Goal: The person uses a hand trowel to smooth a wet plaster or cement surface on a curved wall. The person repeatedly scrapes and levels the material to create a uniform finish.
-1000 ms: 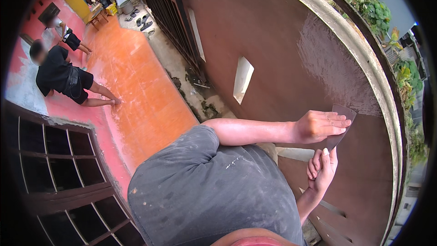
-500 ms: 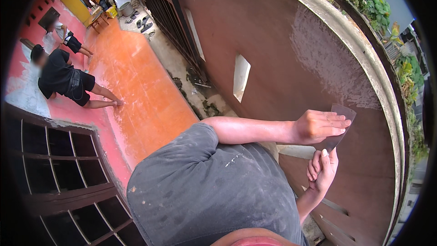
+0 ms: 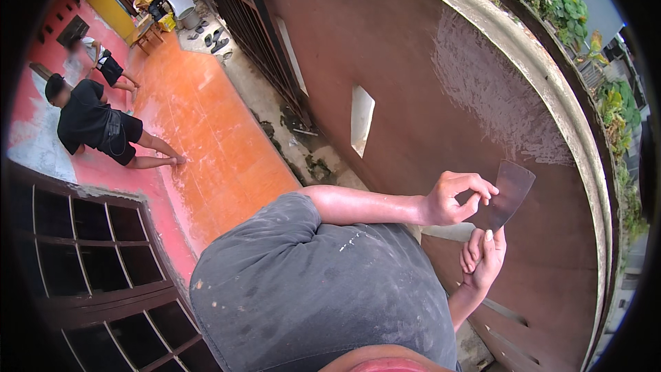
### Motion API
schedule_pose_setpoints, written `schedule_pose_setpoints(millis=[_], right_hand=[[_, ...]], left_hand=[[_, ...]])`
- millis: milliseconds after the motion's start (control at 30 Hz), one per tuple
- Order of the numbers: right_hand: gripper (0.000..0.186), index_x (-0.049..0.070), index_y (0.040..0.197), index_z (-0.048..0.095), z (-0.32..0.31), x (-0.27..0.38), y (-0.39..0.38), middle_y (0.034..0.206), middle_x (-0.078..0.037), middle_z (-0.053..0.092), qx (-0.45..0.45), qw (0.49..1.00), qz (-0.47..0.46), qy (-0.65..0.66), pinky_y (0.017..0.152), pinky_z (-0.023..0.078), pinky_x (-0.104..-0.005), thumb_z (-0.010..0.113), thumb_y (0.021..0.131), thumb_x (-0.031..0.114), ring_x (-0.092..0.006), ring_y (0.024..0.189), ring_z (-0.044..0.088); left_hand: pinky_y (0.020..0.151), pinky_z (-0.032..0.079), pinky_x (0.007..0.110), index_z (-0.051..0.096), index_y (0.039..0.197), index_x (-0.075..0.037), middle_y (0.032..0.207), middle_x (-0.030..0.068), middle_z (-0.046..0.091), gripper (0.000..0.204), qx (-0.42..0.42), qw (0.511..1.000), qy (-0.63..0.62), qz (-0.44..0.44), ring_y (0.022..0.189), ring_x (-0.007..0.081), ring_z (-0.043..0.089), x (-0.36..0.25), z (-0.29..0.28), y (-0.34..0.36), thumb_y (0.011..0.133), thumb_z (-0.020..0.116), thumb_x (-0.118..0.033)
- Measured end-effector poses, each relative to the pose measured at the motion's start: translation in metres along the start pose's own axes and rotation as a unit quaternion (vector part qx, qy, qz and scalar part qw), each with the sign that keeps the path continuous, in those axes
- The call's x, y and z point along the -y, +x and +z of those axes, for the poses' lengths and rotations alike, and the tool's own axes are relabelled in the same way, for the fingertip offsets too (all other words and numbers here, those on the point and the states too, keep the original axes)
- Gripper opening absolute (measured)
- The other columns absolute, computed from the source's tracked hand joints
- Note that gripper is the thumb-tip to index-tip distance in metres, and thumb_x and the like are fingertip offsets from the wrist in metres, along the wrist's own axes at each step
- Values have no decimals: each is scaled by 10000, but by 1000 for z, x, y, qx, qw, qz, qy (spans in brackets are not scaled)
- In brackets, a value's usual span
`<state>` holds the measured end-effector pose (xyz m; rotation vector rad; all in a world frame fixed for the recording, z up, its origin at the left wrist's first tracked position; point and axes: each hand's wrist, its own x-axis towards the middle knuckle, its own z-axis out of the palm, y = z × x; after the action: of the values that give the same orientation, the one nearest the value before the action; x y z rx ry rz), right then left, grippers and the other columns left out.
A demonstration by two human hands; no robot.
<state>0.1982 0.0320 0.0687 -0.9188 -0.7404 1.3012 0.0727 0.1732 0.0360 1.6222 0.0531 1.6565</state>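
Note:
My left hand is raised before the brown wall, its fingers loosely bent and apart, fingertips at the left edge of a translucent, trapezoid plastic sheet. Below it, my right hand grips the sheet's lower end between thumb and fingers, holding it upright. A pale, streaky patch marks the wall above both hands. My grey, dusty shirt fills the lower middle.
Left, two people work at the pink wall above an orange floor. Farther back sit another person, a stool, buckets and sandals. A dark gate, barred window and plants border the area.
My left hand has come off the sheet's face, moving left and curling its fingers, so more of the sheet shows. My right hand keeps its grip, slightly shifted left.

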Motion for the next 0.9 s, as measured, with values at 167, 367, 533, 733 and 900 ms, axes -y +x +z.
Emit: schedule_pose_setpoints(millis=[167, 367, 533, 733, 900], right_hand=[[434, 93, 1517, 392, 3, -7, 2, 574, -6, 379, 19, 998, 1, 56, 302, 281, -204, 432, 1104, 221, -62, 345, 300], [382, 75, 1449, 404, 2, -5, -1, 577, -20, 385, 66, 989, 33, 130, 313, 292, -209, 376, 1121, 269, -70, 360, 311], [330, 106, 1390, 363, 6, -9, 6, 582, -30, 390, 91, 978, 61, 179, 298, 281, -201, 371, 1121, 297, -68, 351, 306], [163, 122, 1036, 440, 7, -19, 14, 570, -28, 412, 60, 983, 72, 159, 312, 308, -219, 415, 1114, 262, -84, 354, 347], [146, 117, 1034, 483, 1, -18, 11, 566, -27, 424, 30, 994, 65, 84, 318, 316, -225, 449, 1107, 238, -85, 355, 359]], left_hand=[[626, 571, 287, 622, 998, 16, 850, 137, 718, 125, -29, 998, -29, -48, 667, 141, 678, 11, -3, -11, 939, 527, 73], [813, 568, 341, 620, 1149, 67, 969, 144, 694, 316, 84, 899, -245, -354, 906, 176, 683, 14, 10, -23, 1074, 480, -207], [970, 549, 421, 558, 1281, 56, 1158, 220, 687, 554, 130, 815, -401, -398, 1083, 275, 677, 11, 22, 7, 1096, 417, -447], [574, 555, 320, 566, 1195, 31, 678, 71, 627, 491, 13, 772, -388, -504, 558, 145, 604, -2, 33, 26, 1078, 498, -441], [518, 514, 301, 547, 1203, 40, 676, 81, 609, 508, 17, 758, -418, -500, 516, 151, 582, 4, 34, 22, 1094, 452, -447]])
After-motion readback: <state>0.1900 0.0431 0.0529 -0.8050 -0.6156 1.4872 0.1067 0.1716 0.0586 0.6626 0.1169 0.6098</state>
